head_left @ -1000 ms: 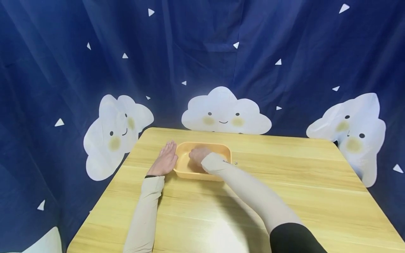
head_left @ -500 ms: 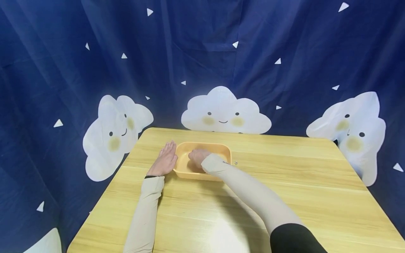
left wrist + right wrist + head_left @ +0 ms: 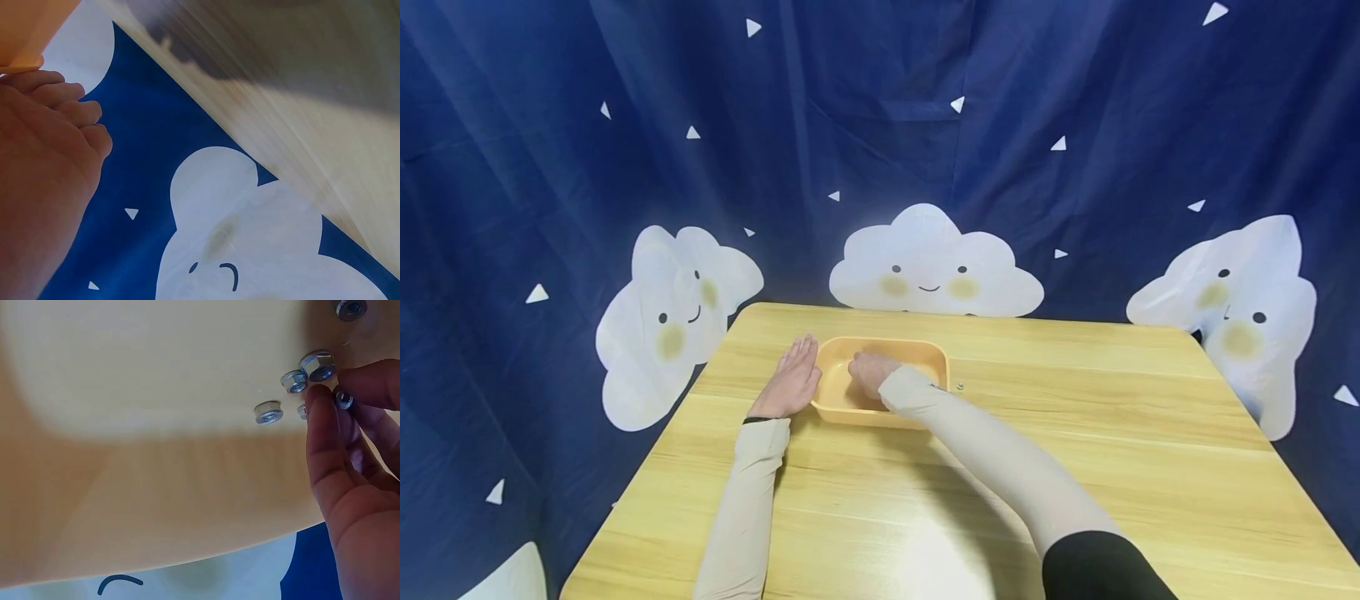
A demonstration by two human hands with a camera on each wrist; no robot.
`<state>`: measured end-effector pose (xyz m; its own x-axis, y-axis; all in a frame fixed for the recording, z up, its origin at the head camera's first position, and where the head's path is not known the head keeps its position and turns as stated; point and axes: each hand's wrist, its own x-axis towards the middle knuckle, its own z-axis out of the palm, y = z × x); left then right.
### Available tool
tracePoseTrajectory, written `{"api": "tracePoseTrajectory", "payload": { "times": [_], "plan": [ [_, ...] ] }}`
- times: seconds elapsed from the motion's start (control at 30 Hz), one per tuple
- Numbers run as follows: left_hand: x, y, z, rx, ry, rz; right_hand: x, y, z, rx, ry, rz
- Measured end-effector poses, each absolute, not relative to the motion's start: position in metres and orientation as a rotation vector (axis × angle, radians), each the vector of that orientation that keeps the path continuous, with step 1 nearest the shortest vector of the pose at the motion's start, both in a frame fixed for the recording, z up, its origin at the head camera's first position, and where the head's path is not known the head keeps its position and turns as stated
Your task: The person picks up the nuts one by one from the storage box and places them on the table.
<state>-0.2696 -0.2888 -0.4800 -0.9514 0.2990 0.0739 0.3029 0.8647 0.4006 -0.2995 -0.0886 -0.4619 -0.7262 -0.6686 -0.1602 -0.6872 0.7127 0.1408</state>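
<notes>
A shallow orange-yellow plastic tray (image 3: 880,417) lies on the wooden table. My left hand (image 3: 788,385) rests against its left side, fingers straight; in the left wrist view the left fingers (image 3: 78,112) touch the tray's rim. Inside the tray is my right hand (image 3: 871,373). Seen from the right wrist, the thumb and fingers pinch a small silver nut (image 3: 344,400). Close to these fingertips several silver flange nuts lie on the tray floor, among them a larger nut (image 3: 317,366) and a nut a little apart (image 3: 269,412).
On the table (image 3: 1075,392) just right of the tray sits a small metal piece (image 3: 959,387), too small to tell its kind. Behind the table hangs a dark blue curtain (image 3: 880,158) with white clouds and triangles.
Both hands and the tray keep nearly the same places. My right hand shifts only very slightly inside the tray.
</notes>
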Motion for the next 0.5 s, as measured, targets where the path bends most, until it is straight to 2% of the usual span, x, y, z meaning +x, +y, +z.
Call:
{"api": "tracePoseTrajectory", "payload": {
  "times": [0.5],
  "plan": [
    [-0.2692,-0.2885,-0.479,-0.485,-3.021,-0.637,-0.2983,-0.0825,-0.4596,-1.121,2.833,0.137]
  ]
}}
